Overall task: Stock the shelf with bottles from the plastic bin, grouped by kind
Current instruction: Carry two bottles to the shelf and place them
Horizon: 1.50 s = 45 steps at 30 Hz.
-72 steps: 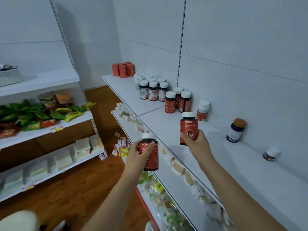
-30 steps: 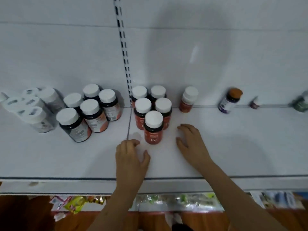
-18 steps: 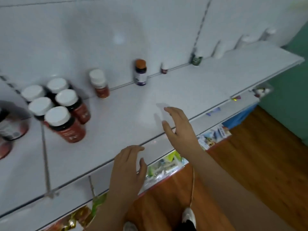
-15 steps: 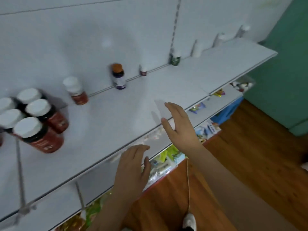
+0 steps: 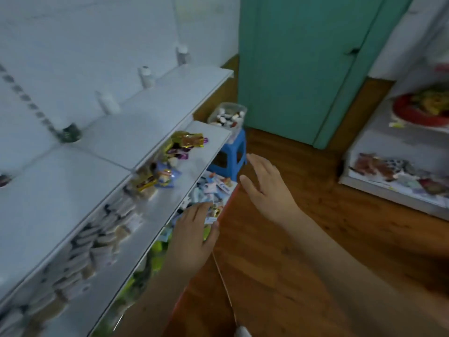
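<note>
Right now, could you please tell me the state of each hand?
Left hand: open, fingers straight, holding nothing.
Right hand: open, fingers spread, holding nothing.

Your left hand (image 5: 192,242) & right hand (image 5: 267,190) are both bare: no gloves, no rings, no watch or wristband in view. Forearms bare too, no sleeve showing anywhere up to the frame edge, so whatever top you've got on ends higher than the cam sees. Nails look short & unpainted, tho the pic is motion-blurred so fine detail is lost. A thin pale cord (image 5: 223,283) hangs down in front of you betw. the two arms, running toward the floor. At the bottom edge a bit of white (image 5: 241,333) shows, prob. a shoe toe; too cropped to say more.
</note>
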Available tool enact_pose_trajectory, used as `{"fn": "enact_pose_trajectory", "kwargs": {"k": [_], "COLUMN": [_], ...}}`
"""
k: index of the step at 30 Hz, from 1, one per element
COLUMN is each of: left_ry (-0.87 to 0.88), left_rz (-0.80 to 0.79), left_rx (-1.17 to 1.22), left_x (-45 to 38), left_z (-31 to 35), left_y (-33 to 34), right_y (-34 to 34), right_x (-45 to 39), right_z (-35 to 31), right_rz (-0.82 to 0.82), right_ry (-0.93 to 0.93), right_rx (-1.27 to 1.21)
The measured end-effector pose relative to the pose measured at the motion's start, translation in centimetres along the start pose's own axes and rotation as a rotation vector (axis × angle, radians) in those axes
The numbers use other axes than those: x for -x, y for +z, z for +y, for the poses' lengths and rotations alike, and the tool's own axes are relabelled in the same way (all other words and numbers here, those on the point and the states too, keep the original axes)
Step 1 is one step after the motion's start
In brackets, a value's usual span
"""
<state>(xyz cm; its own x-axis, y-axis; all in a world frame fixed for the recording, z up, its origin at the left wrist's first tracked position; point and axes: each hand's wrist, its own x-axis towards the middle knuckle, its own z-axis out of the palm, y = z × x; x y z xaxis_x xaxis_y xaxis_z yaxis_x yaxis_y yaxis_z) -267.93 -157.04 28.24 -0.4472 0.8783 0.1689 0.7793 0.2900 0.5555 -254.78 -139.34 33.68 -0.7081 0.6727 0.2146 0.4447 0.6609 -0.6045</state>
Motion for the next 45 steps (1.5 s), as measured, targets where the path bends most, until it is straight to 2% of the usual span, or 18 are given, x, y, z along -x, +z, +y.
{"fn": "enact_pose_trajectory", "kwargs": {"k": [7, 13, 17, 25, 32, 39, 45], "left_ry": [0.045, 0.049, 0.047, 0.081, 0.101, -0.016, -0.178], "left_rz": [-0.113, -0.203, -0.247, -0.228, -0.255, -0.226, -0.274], "left_rx": [0.041, 0.110, 0.161, 0.170, 0.171, 0.202, 0.228], "left_x": [-8.2, -17.2, -25.4, -43.4, -55.4, -65.2, -75.6], "left_z": [5.3, 4.7, 3.7, 3.7, 2.3, 0.5, 0.1], "left_y": [5.6, 10.0, 12.4, 13.9, 16.3, 20.0, 24.8], "right_y": [-5.3, -6.0, -6.7, -11.5, -12.0, -11.8, -10.8], "right_x": [-3.6, -10.1, -17.3, -34.5, -43.7, -55.2, -66.9], "right_z": [9.0, 14.3, 17.2, 20.4, 25.9, 33.0, 42.6], "right_rz": [0.070, 0.089, 0.075, 0.069, 0.063, 0.016, -0.058], "right_ry": [0.124, 0.194, 0.199, 0.204, 0.244, 0.195, 0.152], "right_rx": [0.057, 0.046, 0.090, 0.149, 0.127, 0.104, 0.012]}}
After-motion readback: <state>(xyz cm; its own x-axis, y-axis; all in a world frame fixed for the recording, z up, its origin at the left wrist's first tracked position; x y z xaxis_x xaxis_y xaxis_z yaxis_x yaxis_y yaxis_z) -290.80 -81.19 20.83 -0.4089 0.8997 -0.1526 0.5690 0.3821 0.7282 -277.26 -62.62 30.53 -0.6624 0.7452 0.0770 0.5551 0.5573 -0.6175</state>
